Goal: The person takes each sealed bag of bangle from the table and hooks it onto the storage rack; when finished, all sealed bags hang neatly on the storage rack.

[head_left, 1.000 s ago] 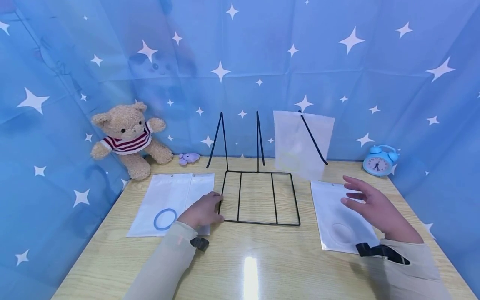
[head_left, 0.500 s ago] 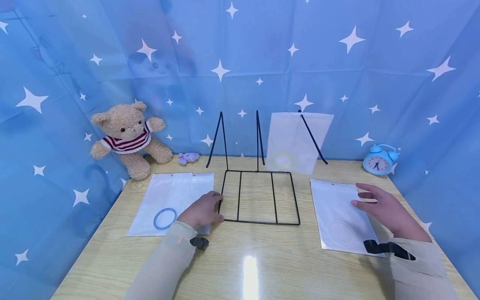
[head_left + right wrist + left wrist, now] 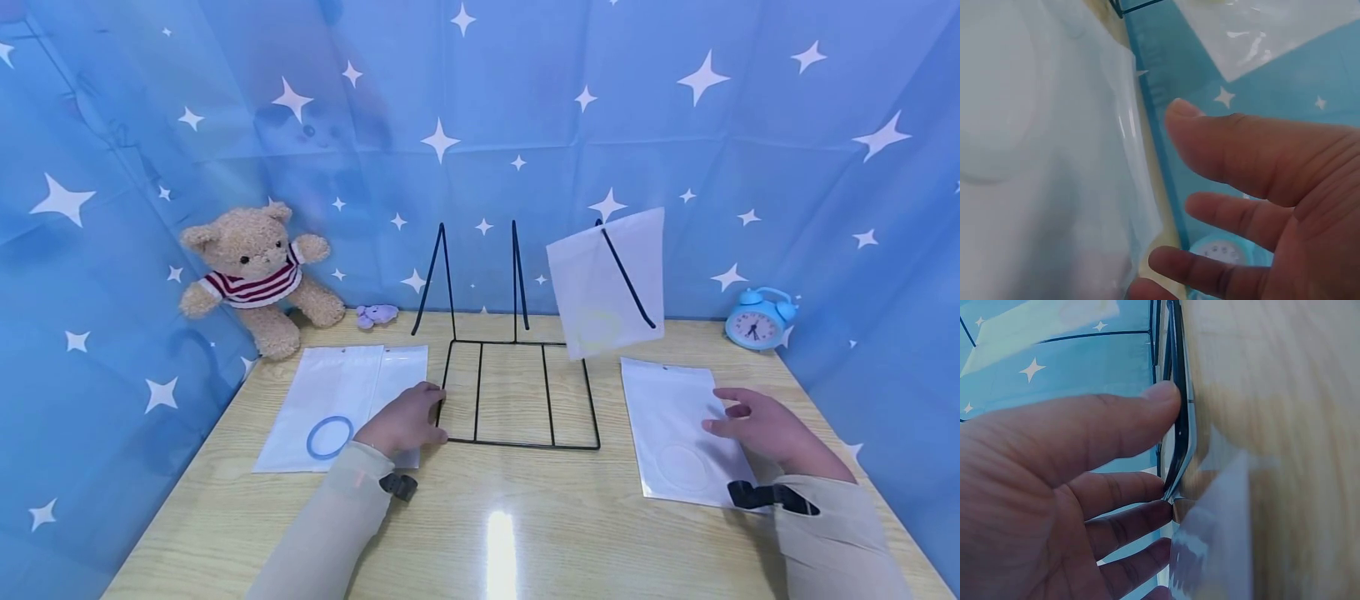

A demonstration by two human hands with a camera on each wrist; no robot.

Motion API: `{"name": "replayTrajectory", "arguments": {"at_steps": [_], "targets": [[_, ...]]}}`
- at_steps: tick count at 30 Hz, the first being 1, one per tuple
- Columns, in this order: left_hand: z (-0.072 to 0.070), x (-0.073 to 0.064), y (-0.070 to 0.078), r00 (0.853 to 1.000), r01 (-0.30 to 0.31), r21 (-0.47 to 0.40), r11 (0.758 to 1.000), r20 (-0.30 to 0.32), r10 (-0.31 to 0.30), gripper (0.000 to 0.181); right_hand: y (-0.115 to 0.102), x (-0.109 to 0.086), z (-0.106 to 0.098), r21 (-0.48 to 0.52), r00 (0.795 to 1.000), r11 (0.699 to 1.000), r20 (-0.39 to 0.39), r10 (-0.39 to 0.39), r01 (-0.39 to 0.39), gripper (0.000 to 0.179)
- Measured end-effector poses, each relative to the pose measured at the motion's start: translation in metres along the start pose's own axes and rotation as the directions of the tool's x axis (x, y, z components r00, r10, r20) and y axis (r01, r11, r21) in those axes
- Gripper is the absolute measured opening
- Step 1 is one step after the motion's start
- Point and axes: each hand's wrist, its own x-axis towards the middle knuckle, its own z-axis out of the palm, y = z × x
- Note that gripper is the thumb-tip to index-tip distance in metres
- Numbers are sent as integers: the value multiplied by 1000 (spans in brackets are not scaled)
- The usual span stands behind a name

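A black wire rack with several upright hooks stands mid-table. My left hand holds its front left corner, thumb and fingertips on the wire. A clear plastic bag containing a pale yellow ring hangs tilted on the rack's right hook. My right hand hovers at the right edge of another plastic bag that lies flat with a whitish ring in it. In the right wrist view its thumb and fingers are apart, with nothing between them; whether a fingertip touches the bag I cannot tell.
Two overlapping plastic bags lie left of the rack, a blue ring in one. A teddy bear, a small purple toy and a blue alarm clock stand along the back. A starry blue curtain surrounds the table.
My right hand has moved right and down toward the flat bag's right edge. The hanging bag has swung and now tilts the other way. My left hand keeps its hold on the rack.
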Motion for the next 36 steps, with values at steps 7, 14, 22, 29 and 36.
{"name": "replayTrajectory", "arguments": {"at_steps": [7,14,22,29,36], "targets": [[1,1,-1,1000,6,10,1000,-3,-6,75,5,4,4,-68,1000,998,4,11,-11,100],[1,0,-1,1000,5,10,1000,-7,-5,75,7,7,9,-65,998,996,-11,57,-58,103],[1,0,0,1000,5,13,1000,-11,-5,75,5,7,14,-116,997,992,-55,51,-57,100],[1,2,-2,1000,11,12,1000,-14,-11,75,5,8,16,-148,997,988,-71,38,-48,101],[1,1,-1,1000,13,10,1000,-11,-13,75,7,9,17,-55,996,994,-18,91,-92,110]]}}
